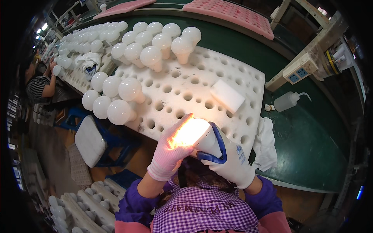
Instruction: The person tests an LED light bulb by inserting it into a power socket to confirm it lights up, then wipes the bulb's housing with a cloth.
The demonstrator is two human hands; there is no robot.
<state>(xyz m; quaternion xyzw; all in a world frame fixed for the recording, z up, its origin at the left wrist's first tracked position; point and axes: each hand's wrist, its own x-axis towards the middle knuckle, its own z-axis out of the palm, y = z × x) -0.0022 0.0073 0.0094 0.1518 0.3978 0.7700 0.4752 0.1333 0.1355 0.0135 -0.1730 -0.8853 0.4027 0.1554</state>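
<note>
1. Lit bulb (194, 134): white, glowing, held close over the near edge of the foam tray, between both hands.
2. Left hand (171, 149): clad in a pink-dotted knit glove; fingers are curled over the glowing dome of the lit bulb, pressed against it.
3. Right hand (229, 159): clad in a white glove with blue fingertips; fingers are wrapped around the base of the lit bulb, gripping it.
4. Foam tray (217, 72): white, pierced with round holes, laid on the green worktop (311, 132); most near holes are unfilled.
5. Unlit bulbs (151, 56): white, seated in the far and left holes of the foam tray, in clusters.
6. White block (227, 95): rectangular, lying flat on the foam tray, well apart from the hands.
7. White cloth (266, 143): crumpled, just beside the tray's right edge.
8. Squeeze bottle (286, 101): translucent, lying on its side on the worktop, right of the tray.
9. Socket strip (299, 70): mounted on a wooden frame, further right.
</note>
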